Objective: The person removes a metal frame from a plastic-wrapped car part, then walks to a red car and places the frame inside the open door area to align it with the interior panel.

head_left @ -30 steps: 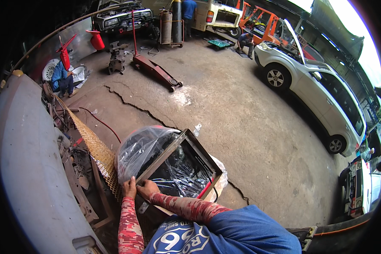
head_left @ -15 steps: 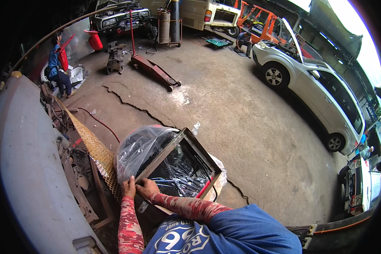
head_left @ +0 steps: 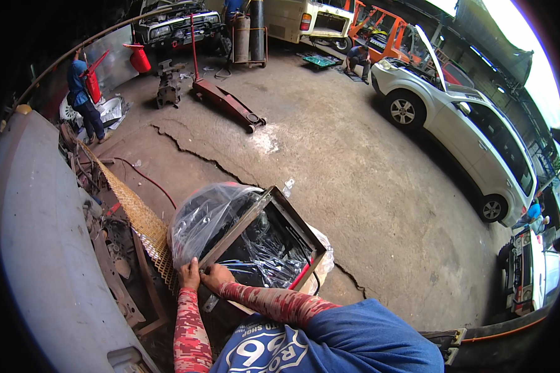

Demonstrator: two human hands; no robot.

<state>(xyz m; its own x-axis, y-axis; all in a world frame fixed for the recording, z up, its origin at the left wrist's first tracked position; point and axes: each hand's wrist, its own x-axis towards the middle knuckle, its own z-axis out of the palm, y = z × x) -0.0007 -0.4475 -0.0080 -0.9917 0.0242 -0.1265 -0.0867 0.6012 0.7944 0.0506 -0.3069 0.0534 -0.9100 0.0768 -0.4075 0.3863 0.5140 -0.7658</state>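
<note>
A rectangular metal frame (head_left: 235, 234), brownish and worn, lies tilted across a dark object wrapped in clear plastic (head_left: 200, 214). Its near-left corner is where both my hands meet. My left hand (head_left: 190, 275) is closed at that corner, thumb pointing away from me. Right beside it, my right hand (head_left: 216, 278) has its fingers curled onto the same corner. What the fingertips press underneath is hidden. Through the frame's opening shows crinkled, shiny plastic (head_left: 270, 258), with a red edge near the right side. Red patterned sleeves cover both my forearms.
Expanded metal mesh (head_left: 137, 217) and scrap parts lie at left, beside a large grey panel (head_left: 40, 236). A red floor jack (head_left: 227, 102) stands ahead on cracked concrete. A white car (head_left: 457, 127) with raised hood is at right. Other people work at far left and in back.
My hands and the frame stay nearly still. At far left, a person has straightened up and raised an arm. Someone in blue now shows behind the gas cylinders.
</note>
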